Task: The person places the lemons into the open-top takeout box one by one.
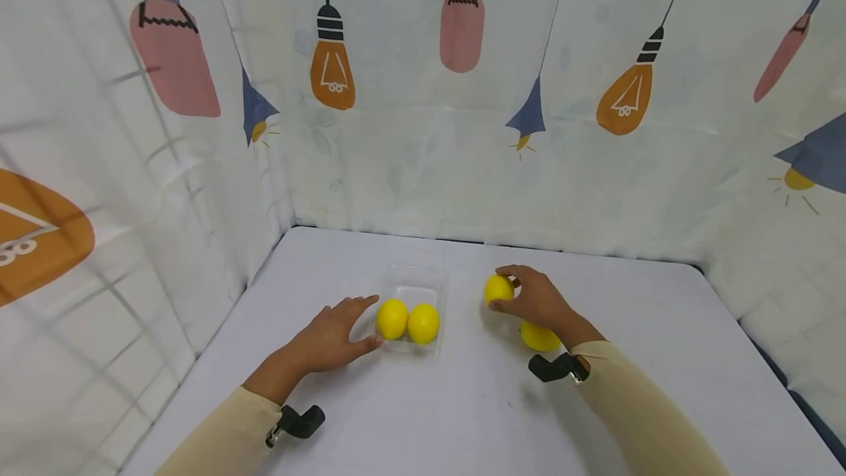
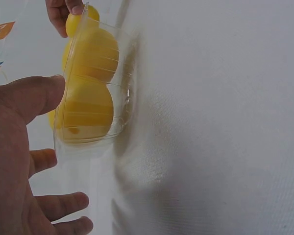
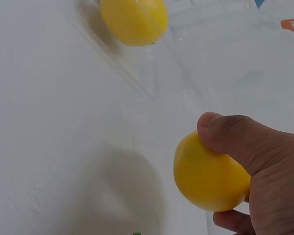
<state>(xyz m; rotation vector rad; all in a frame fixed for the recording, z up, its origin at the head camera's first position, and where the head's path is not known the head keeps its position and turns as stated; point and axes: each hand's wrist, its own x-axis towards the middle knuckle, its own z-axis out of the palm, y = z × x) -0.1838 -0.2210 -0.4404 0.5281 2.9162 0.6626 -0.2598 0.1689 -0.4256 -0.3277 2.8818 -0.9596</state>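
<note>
A clear plastic container (image 1: pixel 416 292) on the table holds two yellow lemons, one left (image 1: pixel 392 319) and one right (image 1: pixel 424 324), side by side in its near half. My left hand (image 1: pixel 333 336) is at the container's left side with fingers spread; in the left wrist view its thumb (image 2: pixel 46 95) lies right at the rim. To the right of the container, my right hand (image 1: pixel 534 300) grips a lemon (image 3: pixel 208 174) between thumb and fingers, raised over the table with a shadow below. Another lemon (image 1: pixel 538 337) lies under the right wrist, partly hidden by it.
The white-covered table (image 1: pixel 463 417) runs back to a hanging cloth (image 1: pixel 410 167) printed with lamps and bulbs. Cloth also closes off the left and right sides. A black wrist mount (image 1: pixel 558 367) sits on the right forearm, another (image 1: pixel 297 423) on the left.
</note>
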